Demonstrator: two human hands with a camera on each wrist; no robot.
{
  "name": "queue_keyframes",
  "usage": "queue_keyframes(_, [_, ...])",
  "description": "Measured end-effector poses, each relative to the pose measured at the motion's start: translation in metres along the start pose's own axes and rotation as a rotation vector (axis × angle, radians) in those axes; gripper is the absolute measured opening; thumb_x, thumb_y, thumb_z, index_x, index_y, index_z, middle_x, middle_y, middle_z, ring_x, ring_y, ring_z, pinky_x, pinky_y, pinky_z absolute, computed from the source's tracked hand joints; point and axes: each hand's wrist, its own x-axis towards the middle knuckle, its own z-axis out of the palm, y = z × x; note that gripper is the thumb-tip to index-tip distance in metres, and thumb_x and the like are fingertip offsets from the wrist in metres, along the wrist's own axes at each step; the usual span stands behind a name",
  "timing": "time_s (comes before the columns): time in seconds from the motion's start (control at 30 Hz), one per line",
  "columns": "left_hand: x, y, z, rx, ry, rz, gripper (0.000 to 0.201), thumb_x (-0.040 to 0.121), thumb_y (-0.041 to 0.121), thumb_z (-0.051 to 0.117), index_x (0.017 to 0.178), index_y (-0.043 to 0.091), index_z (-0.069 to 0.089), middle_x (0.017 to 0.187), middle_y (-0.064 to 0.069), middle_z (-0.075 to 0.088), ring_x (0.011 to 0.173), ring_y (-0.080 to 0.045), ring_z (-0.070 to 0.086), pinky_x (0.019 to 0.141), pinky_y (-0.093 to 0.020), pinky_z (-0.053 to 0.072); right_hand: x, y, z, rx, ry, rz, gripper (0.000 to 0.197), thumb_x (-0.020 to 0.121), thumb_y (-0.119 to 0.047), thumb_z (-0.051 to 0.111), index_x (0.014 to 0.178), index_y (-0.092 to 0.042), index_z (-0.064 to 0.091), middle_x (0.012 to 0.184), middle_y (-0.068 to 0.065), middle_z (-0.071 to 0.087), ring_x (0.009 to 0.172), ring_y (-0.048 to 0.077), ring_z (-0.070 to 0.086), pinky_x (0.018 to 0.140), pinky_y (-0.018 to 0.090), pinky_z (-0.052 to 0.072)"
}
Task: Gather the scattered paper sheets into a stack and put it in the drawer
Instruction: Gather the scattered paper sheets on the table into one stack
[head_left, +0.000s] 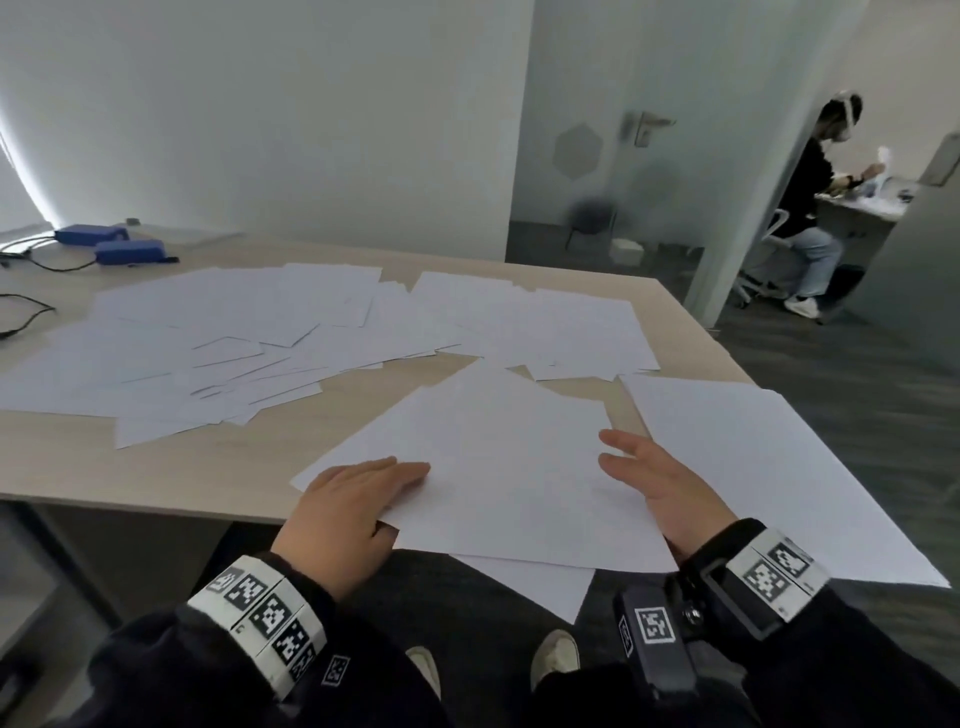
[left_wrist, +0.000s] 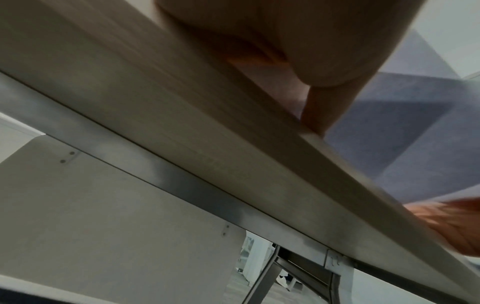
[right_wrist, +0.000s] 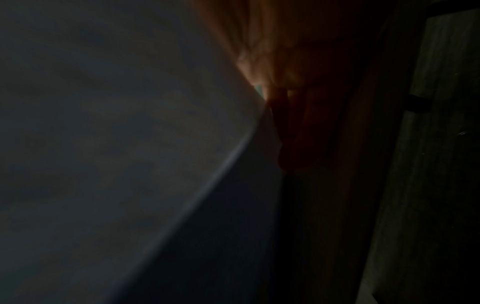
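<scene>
Many white paper sheets lie scattered across the light wooden table. A small pile of sheets overhangs the front edge. My left hand holds its left corner, fingers flat on top and thumb under the edge. My right hand lies with straight fingers against the pile's right side, holding nothing. The right wrist view is dark and shows only paper beside my fingers. No drawer is in view.
One large sheet hangs over the table's right corner. Two blue boxes with cables sit at the far left. A person sits at another desk beyond a glass door, back right. My legs are under the front edge.
</scene>
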Motion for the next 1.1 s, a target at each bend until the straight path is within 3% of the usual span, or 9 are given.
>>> queue_keyframes(0.17, [-0.005, -0.006, 0.004, -0.042, 0.019, 0.037, 0.074, 0.067, 0.014, 0.042, 0.132, 0.048, 0.054, 0.131, 0.026, 0.059, 0.132, 0.002, 0.047, 0.114, -0.035, 0.028, 0.001, -0.003, -0.003, -0.047, 0.007, 0.026, 0.025, 0.097, -0.014, 0.057, 0.119, -0.017, 0.067, 0.114, -0.007, 0.066, 0.088, -0.008, 0.058, 0.058, 0.004, 0.045])
queue_keyframes(0.27, [-0.009, -0.006, 0.003, -0.077, 0.062, 0.050, 0.069, 0.068, 0.021, 0.042, 0.131, 0.048, 0.054, 0.128, 0.030, 0.058, 0.126, 0.003, 0.051, 0.110, -0.037, 0.033, 0.005, 0.003, -0.005, -0.091, 0.029, 0.023, 0.029, 0.096, -0.008, 0.057, 0.121, -0.018, 0.065, 0.119, -0.003, 0.065, 0.094, 0.000, 0.060, 0.068, 0.009, 0.048])
queue_keyframes(0.33, [-0.012, -0.005, 0.002, -0.079, 0.142, 0.030, 0.070, 0.064, 0.022, 0.047, 0.128, 0.048, 0.055, 0.129, 0.032, 0.054, 0.127, -0.001, 0.050, 0.108, -0.038, 0.031, 0.008, 0.006, -0.006, -0.087, 0.034, 0.035, 0.035, 0.095, -0.002, 0.056, 0.126, -0.017, 0.062, 0.122, 0.003, 0.066, 0.099, 0.015, 0.065, 0.082, 0.023, 0.052])
queue_keyframes(0.5, [-0.006, -0.008, -0.014, -0.164, 0.327, -0.324, 0.067, 0.072, 0.044, 0.075, 0.133, 0.039, 0.048, 0.147, 0.010, 0.037, 0.135, -0.020, 0.037, 0.112, -0.053, 0.031, 0.013, 0.008, -0.004, -0.096, 0.056, 0.008, 0.046, 0.094, 0.006, 0.053, 0.136, -0.013, 0.056, 0.126, 0.008, 0.064, 0.098, 0.022, 0.065, 0.081, 0.026, 0.051])
queue_keyframes(0.7, [0.008, 0.004, -0.027, -0.601, 0.374, -0.475, 0.075, 0.080, 0.054, 0.070, 0.143, 0.035, 0.033, 0.141, 0.000, 0.033, 0.104, -0.010, 0.056, 0.083, -0.030, 0.051, 0.018, 0.015, -0.001, -0.073, 0.073, -0.014, 0.051, 0.091, 0.008, 0.055, 0.136, -0.016, 0.056, 0.125, 0.009, 0.065, 0.107, 0.028, 0.065, 0.094, 0.038, 0.051])
queue_keyframes(0.83, [0.019, 0.016, -0.025, -1.166, 0.356, -0.591, 0.080, 0.082, 0.047, 0.074, 0.146, 0.047, 0.026, 0.145, -0.004, 0.043, 0.096, -0.017, 0.070, 0.076, -0.041, 0.061, 0.020, 0.017, -0.001, -0.047, 0.080, -0.027, 0.054, 0.090, 0.009, 0.056, 0.137, -0.017, 0.055, 0.128, 0.009, 0.063, 0.113, 0.032, 0.063, 0.102, 0.046, 0.048])
queue_keyframes(0.9, [0.023, 0.021, -0.021, -1.439, 0.306, -0.657, 0.070, 0.089, 0.038, 0.071, 0.147, 0.036, 0.032, 0.129, -0.012, 0.061, 0.088, -0.027, 0.075, 0.063, -0.036, 0.060, 0.021, 0.019, 0.000, -0.029, 0.078, -0.030, 0.057, 0.090, 0.010, 0.055, 0.140, -0.017, 0.052, 0.131, 0.009, 0.062, 0.114, 0.033, 0.063, 0.104, 0.050, 0.046])
queue_keyframes(1.0, [0.026, 0.027, -0.016, -1.566, 0.297, -0.687, 0.035, 0.097, 0.015, 0.060, 0.129, 0.011, 0.046, 0.117, -0.019, 0.068, 0.082, -0.032, 0.075, 0.060, -0.039, 0.061, 0.020, 0.021, 0.003, 0.041, 0.073, -0.040, 0.059, 0.090, 0.014, 0.051, 0.141, -0.016, 0.050, 0.130, 0.011, 0.062, 0.114, 0.034, 0.063, 0.099, 0.048, 0.049])
queue_keyframes(1.1, [0.026, 0.024, -0.015, -1.537, 0.324, -0.679, 0.025, 0.100, 0.003, 0.049, 0.125, 0.008, 0.048, 0.113, -0.020, 0.068, 0.073, -0.029, 0.074, 0.058, -0.040, 0.060, 0.017, 0.021, 0.003, 0.038, 0.075, -0.073, 0.057, 0.091, 0.013, 0.051, 0.139, -0.017, 0.053, 0.125, 0.007, 0.065, 0.111, 0.030, 0.064, 0.093, 0.042, 0.052])
